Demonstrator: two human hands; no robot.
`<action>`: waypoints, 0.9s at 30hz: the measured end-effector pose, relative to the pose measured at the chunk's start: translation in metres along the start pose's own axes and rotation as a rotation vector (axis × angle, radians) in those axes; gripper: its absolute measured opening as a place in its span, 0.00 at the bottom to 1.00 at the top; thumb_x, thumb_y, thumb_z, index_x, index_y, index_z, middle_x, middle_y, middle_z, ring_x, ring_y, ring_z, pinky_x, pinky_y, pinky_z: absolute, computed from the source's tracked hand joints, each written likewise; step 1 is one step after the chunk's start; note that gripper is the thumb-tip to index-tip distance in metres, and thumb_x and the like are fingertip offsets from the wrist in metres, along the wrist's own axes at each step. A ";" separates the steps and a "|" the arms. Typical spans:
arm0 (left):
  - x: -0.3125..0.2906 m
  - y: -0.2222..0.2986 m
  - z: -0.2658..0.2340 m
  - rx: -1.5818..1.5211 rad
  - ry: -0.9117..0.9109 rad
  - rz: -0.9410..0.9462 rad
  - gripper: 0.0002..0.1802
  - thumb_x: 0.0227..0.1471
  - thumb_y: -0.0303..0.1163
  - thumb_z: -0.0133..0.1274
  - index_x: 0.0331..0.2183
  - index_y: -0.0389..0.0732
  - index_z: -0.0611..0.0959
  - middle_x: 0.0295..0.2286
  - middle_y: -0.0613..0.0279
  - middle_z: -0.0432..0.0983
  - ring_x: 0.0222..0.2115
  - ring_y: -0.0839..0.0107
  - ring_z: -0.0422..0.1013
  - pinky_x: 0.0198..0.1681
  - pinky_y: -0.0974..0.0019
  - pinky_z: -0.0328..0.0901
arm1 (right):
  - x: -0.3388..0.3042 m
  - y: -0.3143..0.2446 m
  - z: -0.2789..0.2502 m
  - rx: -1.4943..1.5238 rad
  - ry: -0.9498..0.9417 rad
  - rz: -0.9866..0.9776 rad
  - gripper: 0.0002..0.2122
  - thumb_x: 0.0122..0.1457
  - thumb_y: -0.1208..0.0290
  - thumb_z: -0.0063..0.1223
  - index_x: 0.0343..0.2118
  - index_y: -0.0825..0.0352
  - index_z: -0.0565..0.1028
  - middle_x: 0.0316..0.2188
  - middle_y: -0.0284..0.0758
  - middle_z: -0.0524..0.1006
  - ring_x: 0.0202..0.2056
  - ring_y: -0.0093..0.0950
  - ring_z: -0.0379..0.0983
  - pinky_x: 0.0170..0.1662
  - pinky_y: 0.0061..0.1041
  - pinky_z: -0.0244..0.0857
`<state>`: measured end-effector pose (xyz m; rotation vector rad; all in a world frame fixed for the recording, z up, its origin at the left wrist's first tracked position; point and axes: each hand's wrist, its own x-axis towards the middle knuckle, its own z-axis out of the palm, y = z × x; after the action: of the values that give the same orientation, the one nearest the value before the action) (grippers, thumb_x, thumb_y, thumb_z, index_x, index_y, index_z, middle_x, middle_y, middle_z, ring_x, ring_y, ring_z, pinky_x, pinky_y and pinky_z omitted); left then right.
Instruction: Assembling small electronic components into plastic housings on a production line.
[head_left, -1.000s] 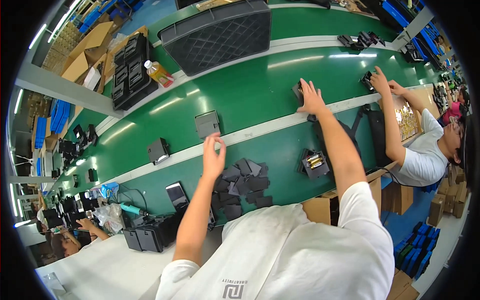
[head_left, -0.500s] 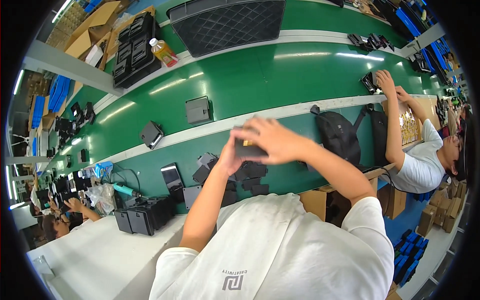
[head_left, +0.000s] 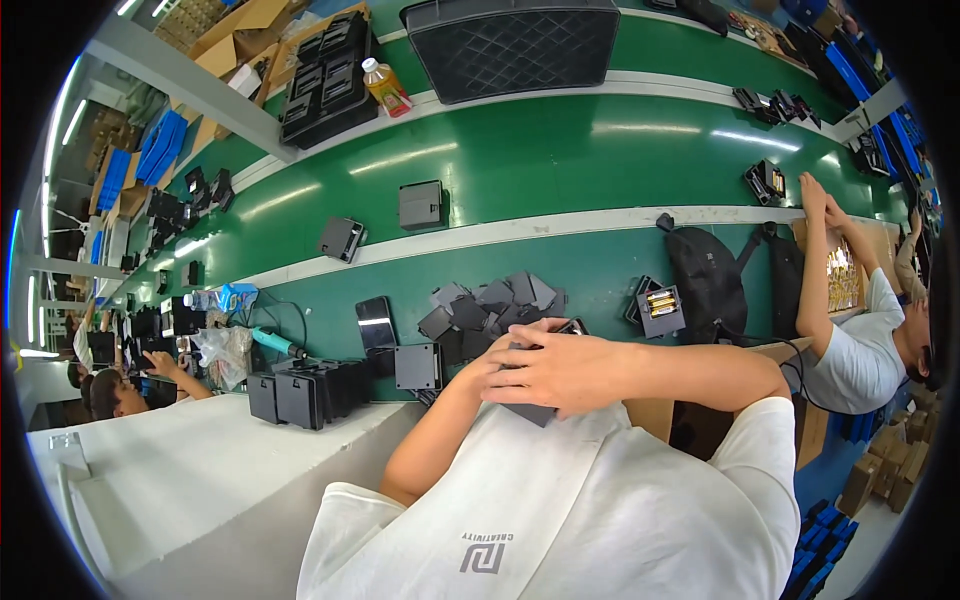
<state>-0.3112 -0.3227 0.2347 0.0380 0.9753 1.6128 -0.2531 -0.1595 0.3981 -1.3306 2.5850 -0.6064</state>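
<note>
With fingers [head_left: 513,377] of right hand [head_left: 575,374] slightly parted over dark box [head_left: 535,413], clasps it in curled, partly hidden left hand [head_left: 498,353] near black plates [head_left: 494,305].

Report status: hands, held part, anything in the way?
Right hand over dark-grey boxy plastic case, left hand mostly hidden beneath. Case partly covered. Pile of flat dark-grey plastic plates just beyond.

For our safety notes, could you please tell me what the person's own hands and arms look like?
The left hand and right hand are ungloved; the forearms are bare, no watch or cable visible; the sleeves are short and white.
</note>
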 end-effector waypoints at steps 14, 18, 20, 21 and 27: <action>-0.027 0.037 0.051 -0.009 0.233 0.509 0.28 0.63 0.40 0.39 0.61 0.42 0.58 0.54 0.56 0.64 0.50 0.66 0.65 0.54 0.62 0.59 | -0.012 -0.009 0.012 0.534 0.807 0.846 0.41 0.42 0.70 0.68 0.59 0.69 0.58 0.54 0.43 0.65 0.55 0.37 0.62 0.55 0.34 0.60; -0.029 0.035 0.063 0.281 0.335 0.668 0.28 0.63 0.37 0.36 0.62 0.40 0.54 0.57 0.53 0.58 0.55 0.61 0.60 0.58 0.59 0.55 | -0.008 -0.008 0.044 0.494 1.093 0.889 0.41 0.43 0.71 0.67 0.60 0.71 0.57 0.56 0.44 0.64 0.56 0.38 0.63 0.55 0.33 0.61; -0.028 0.030 0.064 0.341 0.277 0.688 0.29 0.63 0.36 0.35 0.62 0.39 0.53 0.59 0.51 0.54 0.57 0.59 0.56 0.60 0.58 0.51 | -0.006 -0.004 0.052 0.669 1.084 0.915 0.42 0.43 0.70 0.67 0.61 0.71 0.55 0.58 0.46 0.62 0.56 0.40 0.63 0.56 0.34 0.60; -0.028 0.029 0.064 0.370 0.249 0.701 0.29 0.63 0.36 0.35 0.63 0.39 0.52 0.60 0.50 0.52 0.58 0.58 0.54 0.61 0.57 0.49 | -0.006 -0.003 0.053 0.757 1.078 0.923 0.43 0.43 0.70 0.67 0.61 0.72 0.55 0.59 0.47 0.61 0.56 0.41 0.63 0.57 0.34 0.60; -0.031 0.028 0.073 0.374 0.159 0.861 0.30 0.62 0.34 0.35 0.62 0.36 0.51 0.61 0.50 0.48 0.59 0.56 0.52 0.63 0.54 0.46 | 0.001 -0.002 0.052 0.680 0.969 0.973 0.46 0.43 0.69 0.68 0.64 0.72 0.50 0.62 0.50 0.56 0.56 0.43 0.64 0.58 0.35 0.59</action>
<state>-0.2860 -0.3065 0.3132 0.6731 1.4943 2.1932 -0.2353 -0.1761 0.3519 0.5866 2.6597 -1.9075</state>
